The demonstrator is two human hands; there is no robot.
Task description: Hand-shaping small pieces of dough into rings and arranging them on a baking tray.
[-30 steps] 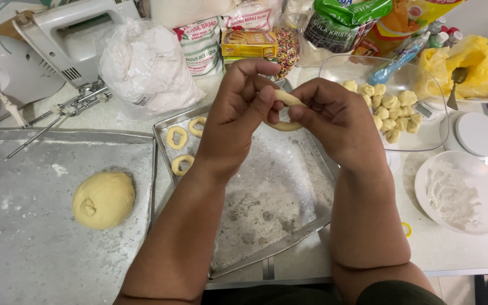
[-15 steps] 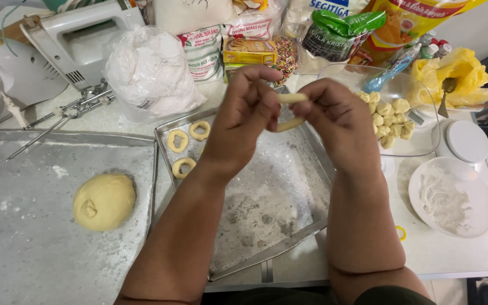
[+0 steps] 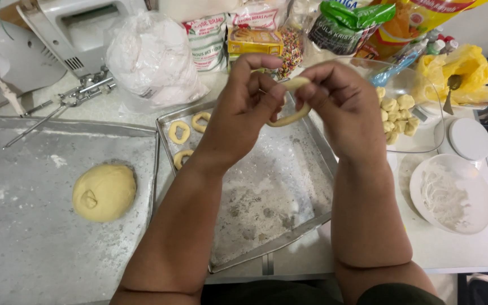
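A pale strip of dough, curled into a ring (image 3: 290, 110), is pinched between the left hand (image 3: 244, 107) and the right hand (image 3: 340, 104) above the floured metal baking tray (image 3: 266, 209). Its ends look about to be joined, which calls for a gentle press. Three finished dough rings (image 3: 179, 131) occupy the tray's far corner; the round yellow dough ball (image 3: 104, 192) sits well apart, and nothing obstructs.

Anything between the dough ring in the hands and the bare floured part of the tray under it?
Nothing visible. The dough ring hangs between left hand and right hand over the bare middle of the floured tray; three shaped rings lie at its far-left corner.
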